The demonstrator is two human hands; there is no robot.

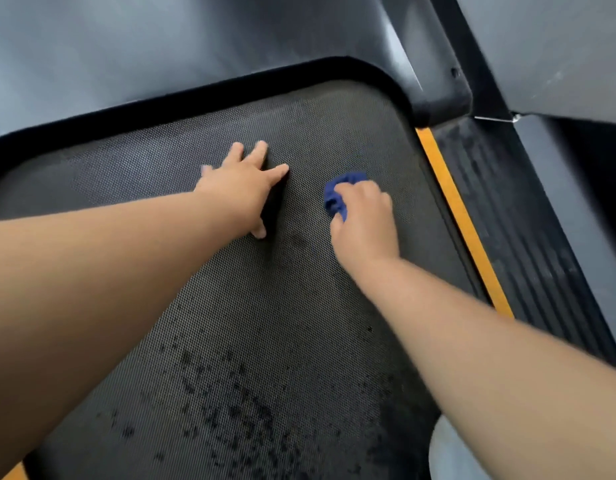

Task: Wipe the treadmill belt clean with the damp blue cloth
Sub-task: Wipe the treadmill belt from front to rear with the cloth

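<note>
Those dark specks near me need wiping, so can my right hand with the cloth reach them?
Probably yes. The right hand grips the blue cloth further up the belt, and the dark specks lie on the same belt nearer you; nothing lies between them.

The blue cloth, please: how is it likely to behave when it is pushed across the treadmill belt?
The blue cloth is bunched under the right hand, so it is probably soft and floppy. It looks small and light. The belt is textured, so the cloth may drag rather than slide.
</note>
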